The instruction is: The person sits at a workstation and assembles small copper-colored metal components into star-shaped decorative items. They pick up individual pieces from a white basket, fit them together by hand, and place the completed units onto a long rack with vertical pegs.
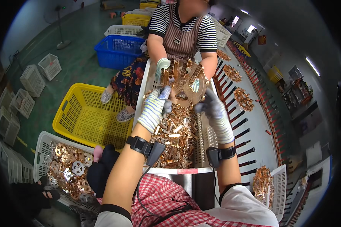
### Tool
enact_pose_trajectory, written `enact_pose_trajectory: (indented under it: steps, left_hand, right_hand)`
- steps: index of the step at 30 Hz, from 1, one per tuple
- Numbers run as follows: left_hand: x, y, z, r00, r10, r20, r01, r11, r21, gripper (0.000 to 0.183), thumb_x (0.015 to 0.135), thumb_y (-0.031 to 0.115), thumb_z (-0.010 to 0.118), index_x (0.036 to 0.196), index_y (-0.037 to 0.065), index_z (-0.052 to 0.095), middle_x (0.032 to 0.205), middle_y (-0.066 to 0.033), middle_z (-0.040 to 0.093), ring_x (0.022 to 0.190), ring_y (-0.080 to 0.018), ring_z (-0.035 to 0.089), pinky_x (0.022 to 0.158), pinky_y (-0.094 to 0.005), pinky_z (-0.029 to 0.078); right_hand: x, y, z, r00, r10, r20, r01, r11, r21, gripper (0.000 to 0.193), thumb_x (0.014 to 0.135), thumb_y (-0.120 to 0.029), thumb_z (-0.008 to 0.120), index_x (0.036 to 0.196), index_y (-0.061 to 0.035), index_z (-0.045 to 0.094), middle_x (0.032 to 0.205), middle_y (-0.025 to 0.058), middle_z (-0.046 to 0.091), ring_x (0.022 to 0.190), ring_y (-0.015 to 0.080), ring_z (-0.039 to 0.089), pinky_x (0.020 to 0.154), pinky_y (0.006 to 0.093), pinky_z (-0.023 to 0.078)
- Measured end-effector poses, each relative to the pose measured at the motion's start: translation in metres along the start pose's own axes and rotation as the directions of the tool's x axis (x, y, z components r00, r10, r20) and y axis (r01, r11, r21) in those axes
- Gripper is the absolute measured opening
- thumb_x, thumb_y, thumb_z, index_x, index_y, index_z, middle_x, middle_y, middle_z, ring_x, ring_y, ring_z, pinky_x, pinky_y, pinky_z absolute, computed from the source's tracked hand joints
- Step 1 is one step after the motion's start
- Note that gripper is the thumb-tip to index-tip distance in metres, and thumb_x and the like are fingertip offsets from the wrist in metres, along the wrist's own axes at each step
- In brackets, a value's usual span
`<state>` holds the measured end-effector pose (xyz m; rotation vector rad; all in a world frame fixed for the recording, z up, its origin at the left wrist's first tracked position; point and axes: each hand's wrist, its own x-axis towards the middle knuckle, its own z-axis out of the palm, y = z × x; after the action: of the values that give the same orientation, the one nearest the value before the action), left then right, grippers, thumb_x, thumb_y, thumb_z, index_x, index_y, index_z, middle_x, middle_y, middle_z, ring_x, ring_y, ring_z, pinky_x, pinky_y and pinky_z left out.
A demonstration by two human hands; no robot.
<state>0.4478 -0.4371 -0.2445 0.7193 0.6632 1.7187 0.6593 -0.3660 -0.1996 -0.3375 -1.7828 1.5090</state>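
A copper-coloured round metal frame (185, 85) with a ring of upright clips is held above a white crate. My left hand (155, 108), in a striped knit glove with grey fingertips, is closed at its near left edge. On the near right edge my right hand (216, 113), gloved alike, has its fingers bent against the rim. The far side of the frame is at the gloved hands of a person opposite; one glove (162, 68) shows at the left, the other mostly behind the frame. Beneath lie many small copper-coloured metal pieces (176, 140) inside the white crate (208, 147).
To the right, a conveyor with black rods (240, 124) carries more round frames (243, 99). A yellow basket (77, 121) stands left, a blue one (117, 51) behind it. A white basket (41, 149) of round metal parts is at lower left, another (278, 189) at lower right.
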Motion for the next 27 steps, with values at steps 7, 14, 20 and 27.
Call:
enact_pose_trajectory:
  steps: [7,14,20,27]
  left_hand:
    - [-0.002,-0.013,0.031,0.988,0.155,-0.017,-0.128,0.868,0.480,0.039,0.088,0.032,0.066,0.111,0.004,0.052,0.084,-0.0021,0.057,0.066,-0.0096,0.051,0.061,-0.0253,0.045]
    - [0.014,-0.023,-0.001,0.871,0.482,-0.098,-0.204,0.535,0.820,0.028,0.092,0.029,0.059,0.095,0.002,0.058,0.073,-0.0023,0.058,0.066,-0.0144,0.050,0.067,-0.0289,0.046]
    - [0.012,-0.023,-0.005,0.913,0.353,-0.203,-0.104,0.683,0.723,0.031,0.093,0.032,0.056,0.087,0.003,0.061,0.066,-0.0022,0.058,0.058,-0.0117,0.050,0.057,-0.0287,0.044]
    - [-0.002,-0.018,0.019,0.951,0.205,-0.232,-0.096,0.908,0.408,0.023,0.096,0.031,0.052,0.093,0.009,0.053,0.065,-0.0007,0.053,0.046,-0.0072,0.048,0.038,-0.0216,0.040]
  right_hand:
    - [0.002,0.005,0.032,0.967,-0.018,-0.256,0.033,0.998,0.056,0.042,0.089,-0.025,0.062,0.123,-0.0020,0.053,0.110,0.0053,0.060,0.097,0.0134,0.057,0.085,0.0296,0.047]
    - [-0.010,0.006,0.027,0.959,0.151,-0.238,-0.177,0.980,-0.090,0.042,0.086,-0.020,0.067,0.121,0.0004,0.056,0.106,0.0052,0.064,0.093,0.0120,0.061,0.085,0.0279,0.048]
    - [-0.013,0.019,0.029,0.962,-0.021,-0.273,-0.056,0.961,-0.270,0.036,0.085,-0.017,0.069,0.116,0.0003,0.061,0.094,-0.0005,0.064,0.082,0.0043,0.054,0.073,0.0236,0.046]
    - [-0.011,0.024,0.004,0.910,-0.150,-0.386,0.045,0.962,-0.269,0.036,0.083,-0.013,0.070,0.116,-0.0015,0.062,0.094,-0.0004,0.065,0.082,0.0067,0.057,0.072,0.0224,0.047]
